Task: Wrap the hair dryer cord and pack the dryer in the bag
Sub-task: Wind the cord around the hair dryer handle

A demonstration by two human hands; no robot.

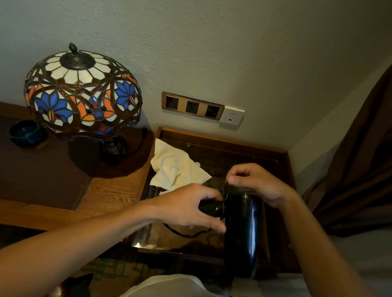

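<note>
Over the glass tabletop point(213, 154), the left hand point(185, 206) clamps its grip around the black hair dryer point(243, 224) handle while the right hand point(258, 181) pinches the cord point(183, 233). Good winding likely needs steady tension and snug, even turns; the cream bag point(174, 167) lies just beside.

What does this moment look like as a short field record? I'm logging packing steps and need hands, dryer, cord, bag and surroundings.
left hand: gripping the dryer handle
right hand: fingers pinching the cord at the dryer's top
hair dryer: black, held above the glass-topped side table
cord: a loose loop hangs below the left hand
bag: cream cloth, lying crumpled on the table, nothing packed yet
nearby: stained-glass lamp, wall sockets
</note>
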